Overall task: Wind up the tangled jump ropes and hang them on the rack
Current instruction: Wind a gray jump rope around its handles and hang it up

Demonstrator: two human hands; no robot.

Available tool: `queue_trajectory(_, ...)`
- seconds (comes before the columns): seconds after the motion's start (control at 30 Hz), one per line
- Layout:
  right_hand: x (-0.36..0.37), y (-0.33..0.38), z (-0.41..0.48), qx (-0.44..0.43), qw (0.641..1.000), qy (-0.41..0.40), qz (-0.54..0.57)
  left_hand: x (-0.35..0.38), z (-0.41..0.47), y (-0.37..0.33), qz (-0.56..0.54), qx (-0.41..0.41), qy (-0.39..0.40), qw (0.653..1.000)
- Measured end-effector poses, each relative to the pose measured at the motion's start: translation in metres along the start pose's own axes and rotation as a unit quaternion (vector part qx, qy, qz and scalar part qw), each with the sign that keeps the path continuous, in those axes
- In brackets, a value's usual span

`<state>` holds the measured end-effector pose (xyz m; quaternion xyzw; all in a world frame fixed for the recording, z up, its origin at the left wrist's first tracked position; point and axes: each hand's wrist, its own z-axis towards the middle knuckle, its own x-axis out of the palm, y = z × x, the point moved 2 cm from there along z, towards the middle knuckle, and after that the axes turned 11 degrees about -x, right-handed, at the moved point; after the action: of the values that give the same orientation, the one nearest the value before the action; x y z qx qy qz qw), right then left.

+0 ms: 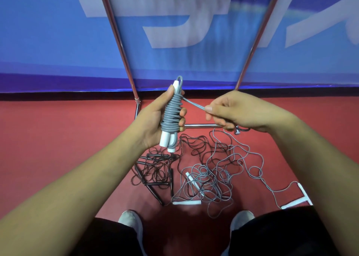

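Observation:
My left hand (pixel 153 119) grips a grey jump rope (pixel 172 114) coiled tightly around its two white handles, held upright above the floor. A short free length of that grey cord runs right to my right hand (pixel 239 112), which pinches it between thumb and fingers. Below on the red floor lie tangled ropes: a black rope with black handles (pixel 155 174) at the left and grey rope with white handles (pixel 209 180) at the right. The chrome rack (pixel 124 59) stands behind, with two slanted uprights and a low crossbar (pixel 202 126).
A blue banner (pixel 48 42) with white lettering hangs behind the rack. My two grey shoes (pixel 130 219) stand at the bottom edge, close to the rope pile. White line tape (pixel 299 199) marks the floor at the lower right.

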<state>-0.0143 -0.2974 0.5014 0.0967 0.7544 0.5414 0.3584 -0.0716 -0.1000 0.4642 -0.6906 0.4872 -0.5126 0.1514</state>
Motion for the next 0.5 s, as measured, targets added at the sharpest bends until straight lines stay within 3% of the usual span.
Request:
queue_trajectory(0.13, 0.003, 0.002, -0.002, 0.01, 0.999, 0.002, 0.039, -0.008, -0.001, -0.009, -0.006, 0.007, -0.031, 0.999)
queue_trajectory(0.33, 0.005, 0.021, 0.0, -0.039, 0.993, -0.06, -0.099, -0.02, 0.003, -0.016, -0.009, -0.018, -0.089, 0.996)
queue_trajectory(0.5, 0.012, 0.031, -0.005, -0.077, 0.982, -0.022, -0.174, -0.026, 0.007, -0.006, 0.096, -0.022, -0.148, 0.984)
